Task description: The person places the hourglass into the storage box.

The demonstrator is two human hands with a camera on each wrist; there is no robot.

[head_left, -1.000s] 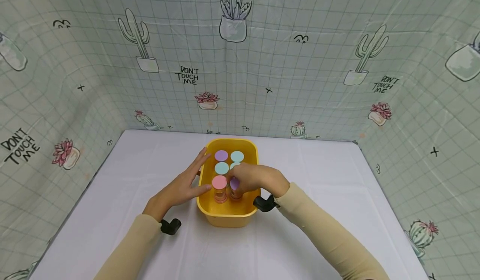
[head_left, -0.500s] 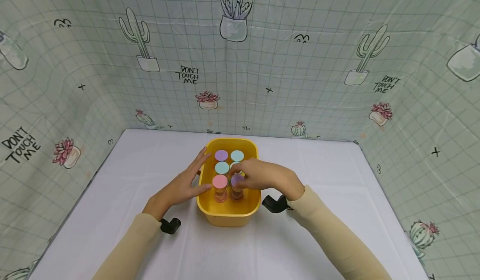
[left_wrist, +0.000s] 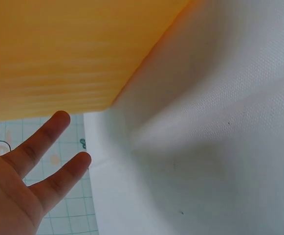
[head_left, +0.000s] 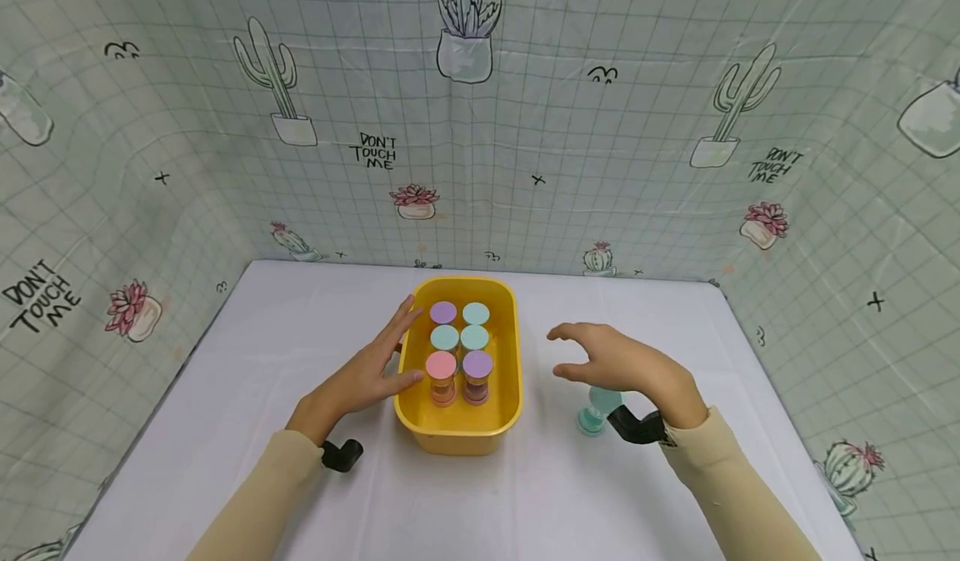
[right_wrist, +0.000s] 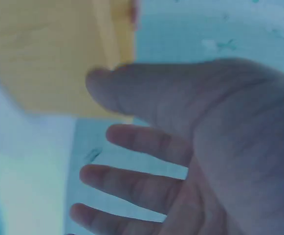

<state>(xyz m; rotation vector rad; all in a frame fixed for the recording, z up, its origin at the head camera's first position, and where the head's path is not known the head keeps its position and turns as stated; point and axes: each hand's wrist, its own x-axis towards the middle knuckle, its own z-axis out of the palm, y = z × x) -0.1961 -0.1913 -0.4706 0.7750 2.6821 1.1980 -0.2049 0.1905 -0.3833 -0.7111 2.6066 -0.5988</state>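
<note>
A yellow bin holds several upright sand timers in two columns. Nearest the front are a pink sand timer and a purple sand timer; light-blue sand timers and another purple sand timer stand behind. My left hand lies along the bin's left rim, fingers extended, holding nothing. To the bin's right, my right hand hovers with fingers spread and nothing in its grasp. Partly hidden beneath its wrist, a teal sand timer stands on the table.
A white cloth covers the table. Behind and beside it hangs a gridded curtain printed with cacti. Each wrist carries a black camera mount.
My right hand has let go of the front purple sand timer, which stays in the bin, and has moved right over the table. The teal sand timer has come into view. My left hand keeps its place.
</note>
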